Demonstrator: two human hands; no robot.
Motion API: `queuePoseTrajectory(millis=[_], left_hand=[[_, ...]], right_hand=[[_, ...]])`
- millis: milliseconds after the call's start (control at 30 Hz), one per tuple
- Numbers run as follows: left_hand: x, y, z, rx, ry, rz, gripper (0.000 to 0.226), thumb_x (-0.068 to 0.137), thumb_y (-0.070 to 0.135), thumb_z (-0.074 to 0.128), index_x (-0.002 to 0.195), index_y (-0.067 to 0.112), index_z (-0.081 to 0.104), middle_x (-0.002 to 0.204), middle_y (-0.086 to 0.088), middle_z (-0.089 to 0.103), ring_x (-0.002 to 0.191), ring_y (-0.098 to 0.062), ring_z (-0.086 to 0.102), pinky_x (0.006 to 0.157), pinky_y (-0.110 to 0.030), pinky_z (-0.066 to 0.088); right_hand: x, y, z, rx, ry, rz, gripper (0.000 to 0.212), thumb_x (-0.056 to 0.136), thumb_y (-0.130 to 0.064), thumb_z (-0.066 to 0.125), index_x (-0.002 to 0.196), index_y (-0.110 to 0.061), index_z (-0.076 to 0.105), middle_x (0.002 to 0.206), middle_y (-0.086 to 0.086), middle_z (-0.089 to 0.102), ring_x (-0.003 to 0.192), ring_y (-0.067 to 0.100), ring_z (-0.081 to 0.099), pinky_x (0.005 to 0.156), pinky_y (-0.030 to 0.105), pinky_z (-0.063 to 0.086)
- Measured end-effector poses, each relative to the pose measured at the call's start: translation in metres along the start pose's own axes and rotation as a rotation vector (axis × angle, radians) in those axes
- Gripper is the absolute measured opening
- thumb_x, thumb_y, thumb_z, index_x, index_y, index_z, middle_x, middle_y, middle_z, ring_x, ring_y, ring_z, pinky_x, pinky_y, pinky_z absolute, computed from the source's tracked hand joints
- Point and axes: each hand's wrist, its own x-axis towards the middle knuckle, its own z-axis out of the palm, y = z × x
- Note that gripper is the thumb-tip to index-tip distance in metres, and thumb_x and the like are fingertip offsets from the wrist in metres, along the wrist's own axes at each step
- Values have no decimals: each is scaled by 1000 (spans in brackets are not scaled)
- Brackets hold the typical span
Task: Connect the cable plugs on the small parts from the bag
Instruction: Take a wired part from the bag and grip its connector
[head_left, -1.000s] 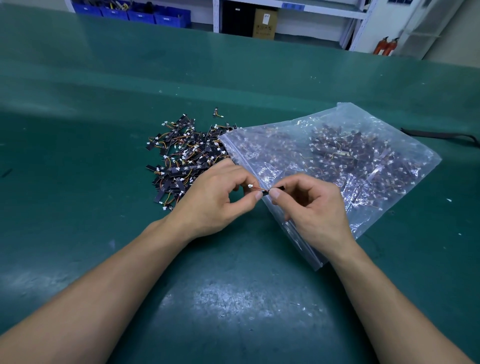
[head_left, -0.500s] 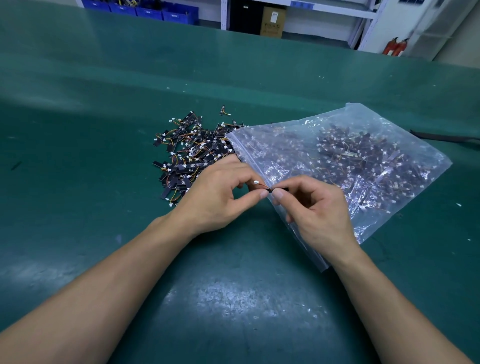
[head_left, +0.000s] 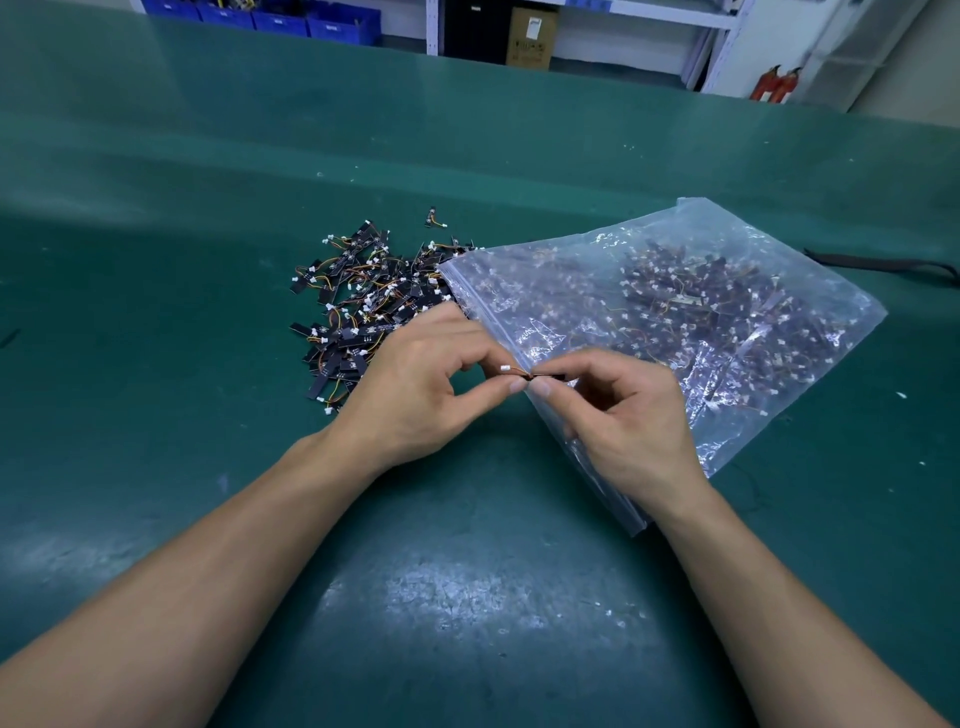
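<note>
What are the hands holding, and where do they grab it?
One small part. The right hand pinches its black strip; the left hand pinches its wire, close to the white plug.

A crinkled, glossy clear plastic bag (head_left: 675, 322) lies at right. The green table mat (head_left: 156, 364) looks smooth, faintly shiny and scuffed.

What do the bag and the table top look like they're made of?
Bag: thin clear plastic film, glossy; it crinkles, glints, and parts show through. Table top: probably a green rubbery mat, dull sheen, scuffed and speckled.
</note>
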Motion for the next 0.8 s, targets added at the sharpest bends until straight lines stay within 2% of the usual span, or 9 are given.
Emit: queuePoseTrajectory(millis=[167, 267, 333, 400, 467, 533, 600, 700, 800], left_hand=[[0, 1, 0, -18, -8, -7, 12, 84, 25, 79, 87, 14, 75, 79, 9, 67, 76, -20, 52, 70, -32, 45], [-1, 0, 0, -14, 7, 3, 10, 85, 22, 79, 86, 13, 75, 78, 6, 68, 76, -22, 55, 70, -34, 46], [-1, -1, 1, -10, 27, 7, 8, 86, 18, 77, 84, 11, 75, 77, 4, 68, 76, -22, 55, 70, -34, 47], [0, -3, 1, -12, 39, 6, 7, 87, 17, 77, 83, 12, 75, 76, 4, 67, 76, -22, 54, 71, -33, 46], [0, -4, 1, -10, 38, 4, 7, 87, 18, 77, 83, 13, 74, 76, 5, 67, 75, -22, 54, 70, -31, 46], [-1, -4, 2, -13, 37, -1, 7, 86, 19, 78, 85, 14, 74, 77, 6, 67, 76, -23, 54, 69, -31, 46], [-1, -4, 2, -32, 32, -2, 9, 87, 23, 77, 87, 15, 74, 79, 8, 68, 76, -22, 54, 69, -30, 46], [-2, -4, 1, -44, 15, -6, 14, 88, 31, 73, 89, 17, 73, 81, 10, 67, 77, -21, 53, 71, -27, 45], [-1, -4, 1, -24, 2, -15, 9, 88, 22, 74, 86, 13, 73, 80, 8, 67, 78, -22, 54, 71, -30, 46]], right_hand=[[1, 0, 0, 14, 27, -14, 10, 86, -25, 76, 84, -35, 75, 63, -10, 68, 45, 10, 56, 50, 22, 44], [1, 0, 0, 7, 27, -15, 7, 85, -30, 75, 82, -36, 75, 63, -9, 67, 45, 12, 55, 49, 26, 44], [-1, 0, 0, 6, 30, -2, 4, 83, -34, 77, 85, -37, 76, 62, -16, 65, 47, 8, 51, 49, 21, 40], [-1, -1, -1, 24, 50, 20, 11, 80, -37, 79, 90, -39, 74, 66, -22, 65, 49, 4, 50, 52, 16, 39], [0, 0, -2, 25, 45, 31, 8, 82, -31, 80, 88, -34, 75, 67, -21, 67, 49, 5, 51, 51, 20, 42], [1, 1, -2, 12, 25, 36, 6, 85, -24, 79, 83, -29, 76, 67, -16, 68, 49, 16, 53, 50, 28, 44], [1, 1, -2, 3, 23, 34, 7, 85, -23, 78, 80, -27, 76, 66, -13, 69, 51, 21, 55, 50, 30, 44], [1, 1, -2, -11, 17, 26, 9, 86, -22, 77, 79, -27, 75, 64, -13, 67, 51, 20, 55, 51, 30, 44], [0, 0, -2, -5, 18, 34, 6, 86, -22, 78, 81, -25, 75, 65, -15, 67, 49, 10, 51, 52, 24, 41]])
